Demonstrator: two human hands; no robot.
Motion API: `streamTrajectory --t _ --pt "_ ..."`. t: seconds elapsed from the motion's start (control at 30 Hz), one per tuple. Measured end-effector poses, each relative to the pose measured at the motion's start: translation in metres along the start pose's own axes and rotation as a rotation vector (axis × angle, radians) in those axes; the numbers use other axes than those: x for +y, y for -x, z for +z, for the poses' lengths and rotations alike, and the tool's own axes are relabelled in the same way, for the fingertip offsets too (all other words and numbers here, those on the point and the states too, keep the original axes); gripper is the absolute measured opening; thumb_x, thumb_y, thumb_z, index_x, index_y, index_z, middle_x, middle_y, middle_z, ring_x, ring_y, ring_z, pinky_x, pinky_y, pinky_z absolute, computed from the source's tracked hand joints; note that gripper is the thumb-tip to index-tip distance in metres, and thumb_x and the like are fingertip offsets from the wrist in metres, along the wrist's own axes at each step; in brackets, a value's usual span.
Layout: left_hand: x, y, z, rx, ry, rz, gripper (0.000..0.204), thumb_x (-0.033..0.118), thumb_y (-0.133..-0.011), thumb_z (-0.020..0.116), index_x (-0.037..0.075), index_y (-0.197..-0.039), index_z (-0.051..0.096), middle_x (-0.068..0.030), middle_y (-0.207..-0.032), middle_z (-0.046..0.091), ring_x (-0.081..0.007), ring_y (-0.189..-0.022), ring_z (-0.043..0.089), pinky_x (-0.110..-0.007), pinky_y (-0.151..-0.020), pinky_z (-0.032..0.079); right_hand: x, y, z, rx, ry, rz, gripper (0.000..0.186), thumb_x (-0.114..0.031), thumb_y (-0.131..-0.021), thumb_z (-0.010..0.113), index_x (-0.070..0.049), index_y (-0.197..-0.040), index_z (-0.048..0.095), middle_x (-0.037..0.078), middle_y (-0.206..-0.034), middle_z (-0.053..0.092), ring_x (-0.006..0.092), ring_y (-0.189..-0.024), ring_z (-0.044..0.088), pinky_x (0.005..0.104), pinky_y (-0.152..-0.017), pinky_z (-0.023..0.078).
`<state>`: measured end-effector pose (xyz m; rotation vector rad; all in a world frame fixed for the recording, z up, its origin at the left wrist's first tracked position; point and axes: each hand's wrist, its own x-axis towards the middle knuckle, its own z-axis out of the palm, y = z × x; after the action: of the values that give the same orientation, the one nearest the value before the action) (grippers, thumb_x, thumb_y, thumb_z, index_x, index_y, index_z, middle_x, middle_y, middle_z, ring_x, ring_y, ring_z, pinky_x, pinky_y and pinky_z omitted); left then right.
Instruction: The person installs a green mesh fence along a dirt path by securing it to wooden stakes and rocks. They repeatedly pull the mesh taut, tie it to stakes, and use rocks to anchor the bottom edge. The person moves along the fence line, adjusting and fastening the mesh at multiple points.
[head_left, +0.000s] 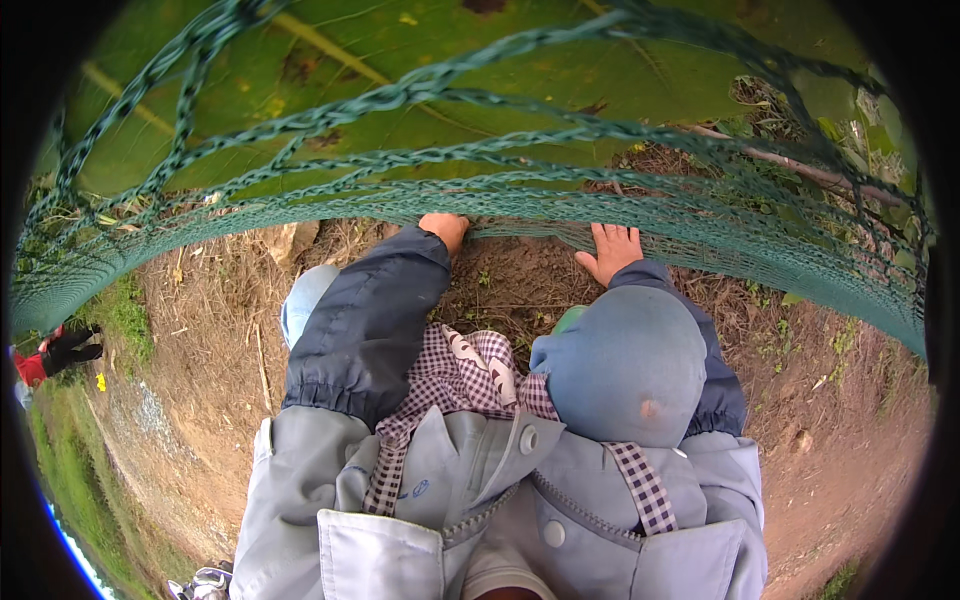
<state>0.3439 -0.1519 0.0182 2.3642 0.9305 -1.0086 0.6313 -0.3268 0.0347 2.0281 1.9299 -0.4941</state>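
Note:
A green knotted net [560, 135] stretches across the front of me, its mesh bunching into a dense band low down. My left hand [447, 230] is at the lower part of this net, fingers curled in against the mesh and partly hidden. To its right, my right hand [612, 255] lies against the same band with its fingers stretched upward and spread. Dark blue sleeve covers [365, 310] reach along both forearms. My bent knee in blue trousers [630, 360] rises beside the right arm.
Large green leaves [350, 60] press close behind the net, with a thin branch [800, 165] at the right. Bare soil with dry stalks [210, 330] surrounds me. A stone [292, 242] lies left of my arm. Far left is a person in a red top [30, 369].

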Motion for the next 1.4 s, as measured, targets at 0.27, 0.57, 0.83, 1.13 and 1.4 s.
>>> streamTrajectory --t 0.27,0.57,0.83,1.13,1.4 --pt "0.092 0.015 0.012 0.501 0.090 0.108 0.069 0.055 -0.087 0.049 0.019 -0.143 0.030 -0.0141 -0.131 0.044 -0.0327 -0.119 0.041 -0.059 -0.098 0.028 -0.001 0.001 -0.006 -0.058 -0.067 0.018 0.079 -0.062 -0.086 0.041 -0.007 -0.142 0.028 0.017 -0.142 0.035 0.0324 -0.131 0.032 0.0547 -0.108 0.015" --pt "0.082 0.011 0.010 0.253 0.053 -0.006 0.080 0.076 -0.080 0.032 0.033 -0.146 0.018 -0.0136 -0.145 0.030 -0.0358 -0.132 0.027 -0.069 -0.102 0.015 -0.021 0.019 -0.016 0.207 -0.067 -0.008 0.070 -0.049 -0.086 0.053 -0.008 -0.140 0.033 0.020 -0.134 0.038 0.0377 -0.129 0.030 0.0581 -0.107 0.014" --pt "0.084 0.014 -0.007 0.127 0.096 0.002 0.079 0.075 -0.081 0.033 0.034 -0.146 0.018 -0.0135 -0.145 0.028 -0.0360 -0.133 0.025 -0.070 -0.101 0.015 -0.042 0.045 0.027 0.407 -0.237 0.104 0.073 -0.047 -0.087 0.053 -0.008 -0.143 0.027 0.016 -0.150 0.019 0.0320 -0.140 0.012 0.0584 -0.108 0.010" --pt "0.089 0.015 -0.012 0.024 0.063 -0.011 0.086 0.077 -0.076 0.041 0.035 -0.146 0.014 -0.0117 -0.152 0.013 -0.0355 -0.140 0.009 -0.070 -0.101 0.017 -0.052 0.036 -0.016 0.002 -0.279 0.348 0.067 -0.048 -0.094 0.041 -0.005 -0.143 0.026 0.017 -0.148 0.022 0.0313 -0.140 0.011 0.0527 -0.112 0.007" --pt "0.095 0.026 -0.018 0.100 -0.065 -0.038 0.087 0.078 -0.077 0.033 0.033 -0.146 0.007 -0.0097 -0.153 0.001 -0.0334 -0.140 0.003 -0.068 -0.102 0.027 -0.102 0.153 -0.079 0.220 -0.702 0.352 0.043 -0.031 -0.093 0.050 -0.008 -0.129 0.046 0.015 -0.128 0.051 0.0318 -0.122 0.044 0.0423 -0.099 0.037"
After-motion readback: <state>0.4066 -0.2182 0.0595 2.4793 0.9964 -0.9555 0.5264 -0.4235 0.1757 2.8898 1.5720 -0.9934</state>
